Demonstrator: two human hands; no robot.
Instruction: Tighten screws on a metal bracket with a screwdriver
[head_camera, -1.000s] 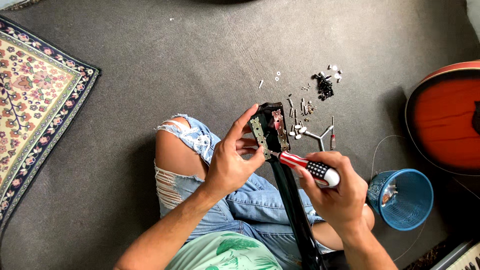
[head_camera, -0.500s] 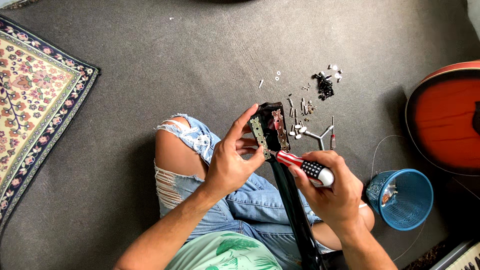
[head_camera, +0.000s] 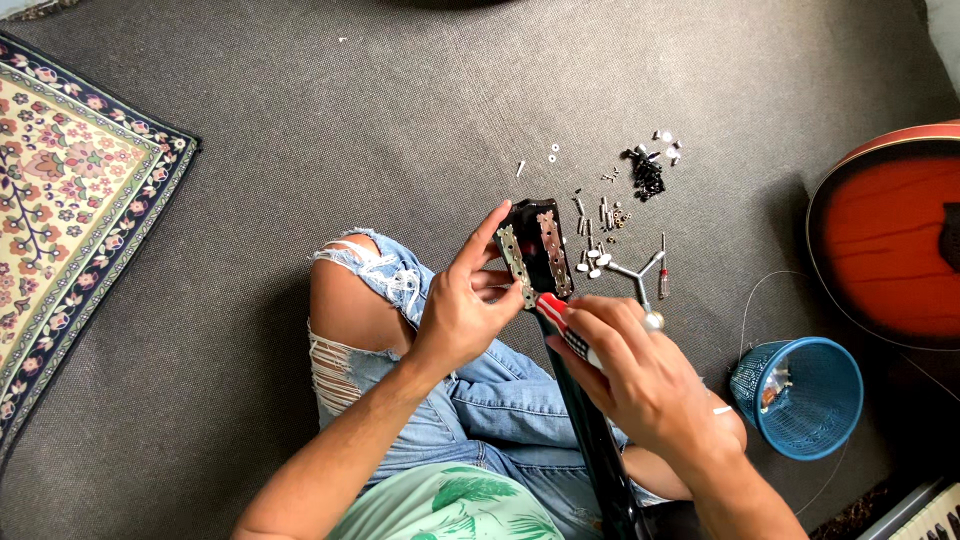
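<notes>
L hand (head_camera: 462, 318) grips the black guitar headstock (head_camera: 535, 255), thumb up its left edge. R hand (head_camera: 645, 385) is closed on a red-handled screwdriver (head_camera: 562, 322); vs 1 s ago the tip sits closer to the tuner plate (head_camera: 553, 250), so it looks engaged w/ a screw. Loose screws (head_camera: 600, 215) lie on the carpet just beyond, blue basket (head_camera: 800, 395) near right.

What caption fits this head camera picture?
Left hand steadies a black guitar headstock while the right hand works a red-handled screwdriver above scattered screws.

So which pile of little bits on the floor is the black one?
The black pile is the clump farthest from the hands, up near the white caps. The bits beside the guitar headstock are silvery.
</notes>
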